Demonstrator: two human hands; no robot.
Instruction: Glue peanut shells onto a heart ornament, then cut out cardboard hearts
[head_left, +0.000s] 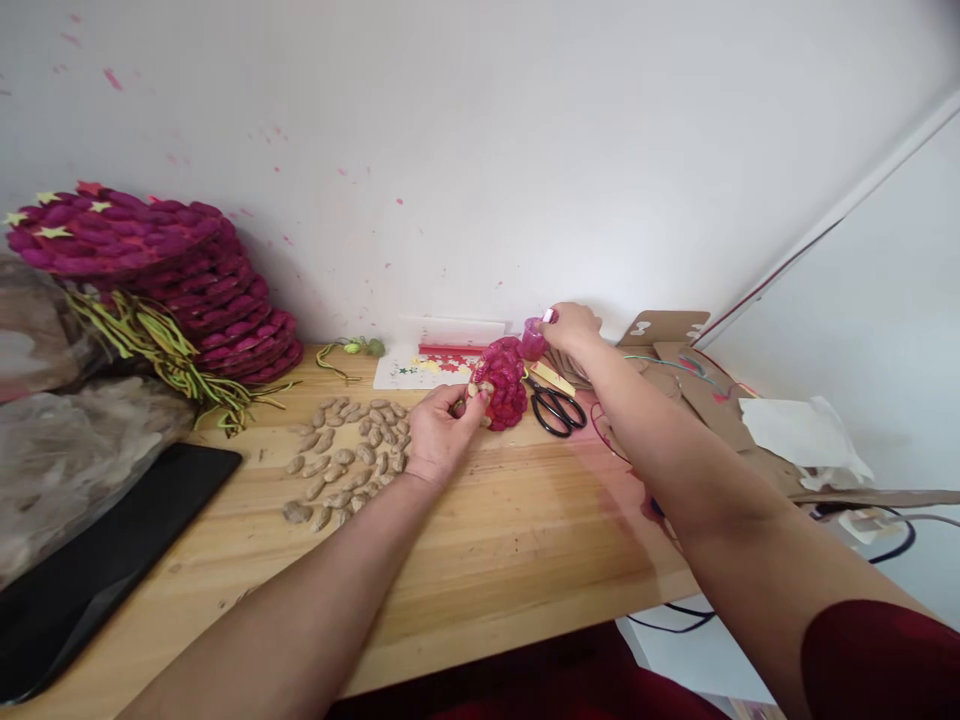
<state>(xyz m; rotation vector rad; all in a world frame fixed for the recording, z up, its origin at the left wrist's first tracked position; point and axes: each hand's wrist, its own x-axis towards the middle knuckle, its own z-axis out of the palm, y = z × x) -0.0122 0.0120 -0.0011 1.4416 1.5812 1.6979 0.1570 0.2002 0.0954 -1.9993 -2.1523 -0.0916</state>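
Note:
My left hand (444,428) is closed on a disc covered in magenta-dyed peanuts (504,385), tilted up on the table; pale peanuts show at the fingertips. My right hand (576,328) is closed at the rim of a small cup of magenta paint (533,340), near the wall. A short white-ended tool (549,316) shows between its fingers; its lower part is hidden. Black-handled scissors (558,410) lie right of the disc. Loose unpainted peanuts (352,455) are spread left of my left hand.
Stacked magenta peanut discs with stars (172,270) and yellow-green strings (180,350) stand at the left. Nearby are a plastic bag (82,470) and a black tablet-like slab (120,570). Small stars lie on white paper (390,377). Cardboard (694,400) and cords are at the right.

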